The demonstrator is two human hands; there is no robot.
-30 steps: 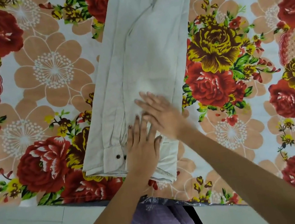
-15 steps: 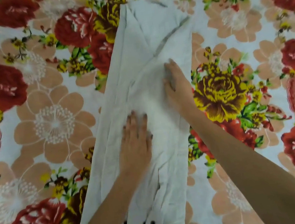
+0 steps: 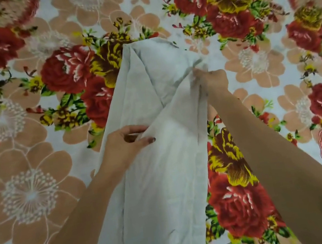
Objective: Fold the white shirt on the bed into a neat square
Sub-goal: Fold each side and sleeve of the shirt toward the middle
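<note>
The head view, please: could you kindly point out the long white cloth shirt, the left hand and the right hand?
long white cloth shirt [image 3: 166,184]: head view, flat middle of the cloth.
left hand [image 3: 119,150]: head view, middle of the hand.
right hand [image 3: 214,82]: head view, back of the hand.

Your left hand [image 3: 125,147] pinches a fold of the white shirt [image 3: 164,196] along its left side, while your right hand [image 3: 213,81] grips its far right edge. The shirt lies as a long strip on the floral bed [image 3: 28,186].
</note>
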